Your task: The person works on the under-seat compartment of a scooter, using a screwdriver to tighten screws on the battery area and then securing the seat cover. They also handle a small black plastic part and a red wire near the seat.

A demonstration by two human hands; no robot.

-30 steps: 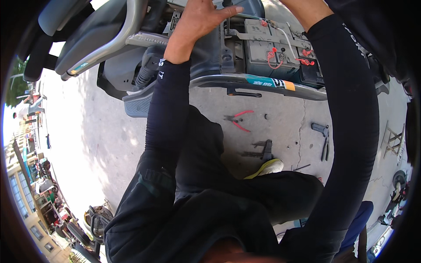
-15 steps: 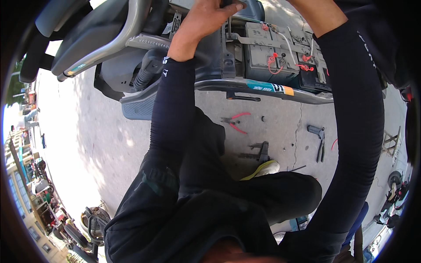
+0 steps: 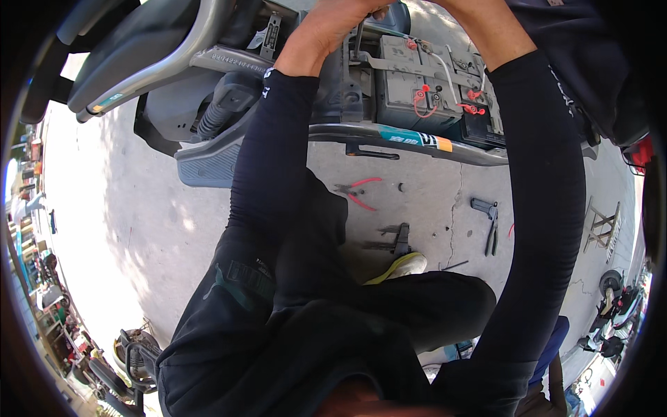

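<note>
My left hand (image 3: 339,21) reaches over the opened frame of an electric scooter (image 3: 333,132), and the top edge cuts it off. Its fingertips curl inward; what they grip, if anything, is hidden. My right forearm (image 3: 495,31), in a black sleeve, extends past the top edge, leaving that hand out of sight. Between the arms sits a group of grey batteries (image 3: 406,87) with red terminal covers and a white cable, crossed by a grey strap (image 3: 392,64). A black seat (image 3: 142,48) is at the left, close to a shock absorber (image 3: 215,118).
On the concrete lie red-handled pliers (image 3: 363,193), a dark folding hex key set (image 3: 399,240), a black-handled tool (image 3: 492,229) and a thin rod (image 3: 455,266). A wooden stool (image 3: 603,226) stands at right; parked vehicles are at lower left. Another person's blue sleeve (image 3: 552,347) shows at lower right.
The view has shifted slightly, so the scooter and floor tools appear farther left. My left hand sits higher, more of it past the top edge, and its thumb no longer shows clearly.
</note>
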